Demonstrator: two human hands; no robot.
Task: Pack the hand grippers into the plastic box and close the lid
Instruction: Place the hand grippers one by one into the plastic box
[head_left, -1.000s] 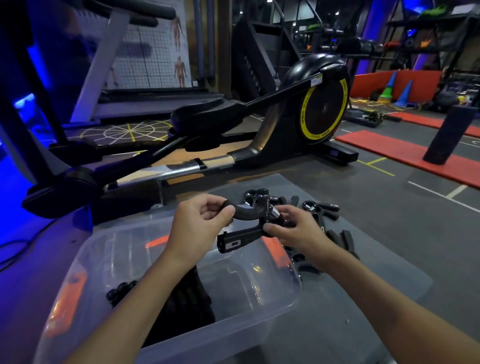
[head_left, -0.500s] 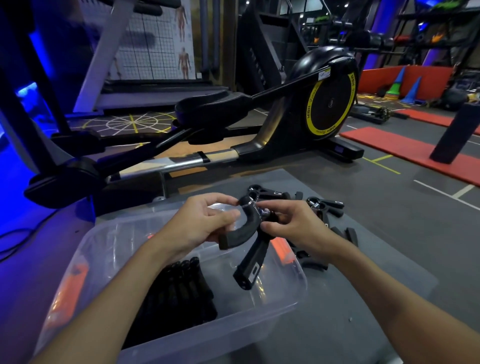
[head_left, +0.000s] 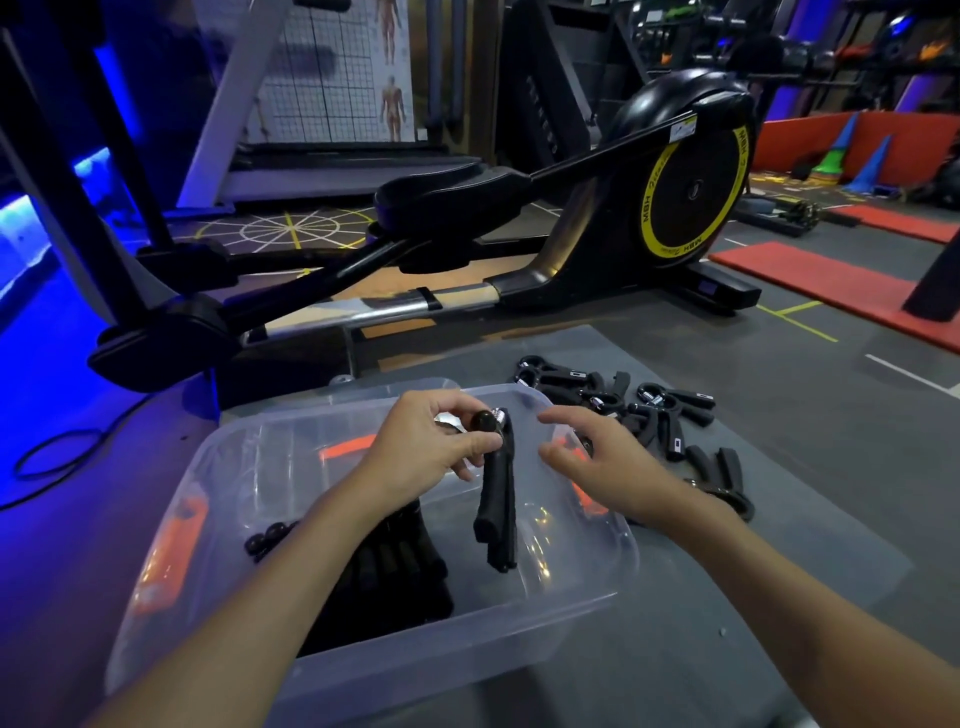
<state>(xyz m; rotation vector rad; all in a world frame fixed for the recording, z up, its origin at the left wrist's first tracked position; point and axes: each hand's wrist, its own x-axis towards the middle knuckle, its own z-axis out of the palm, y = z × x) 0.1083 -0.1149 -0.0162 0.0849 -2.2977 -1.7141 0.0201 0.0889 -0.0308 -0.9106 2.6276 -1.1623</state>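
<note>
- I am pinching the hand gripper (head_left: 497, 499) at its top end with my left hand (head_left: 426, 447), thumb and fingertips (head_left: 485, 444) clamped just below its black knob and silver spring.
- The hand gripper is hanging upright over the middle of the clear plastic box (head_left: 415, 670), handles closed together and pointing down, not touching the box floor as far as I can tell.
- My right hand (head_left: 597, 462) is hovering over the box's right rim, fingers spread apart and loose, holding nothing, just beside the hanging gripper without touching it.
- Packed grippers (head_left: 384, 571) are lying in a dark row in the box's left part.
- Loose grippers (head_left: 644, 410) are lying in a pile on the grey mat (head_left: 779, 561), right of the box.
- An elliptical trainer (head_left: 571, 218) is standing beyond the box.
</note>
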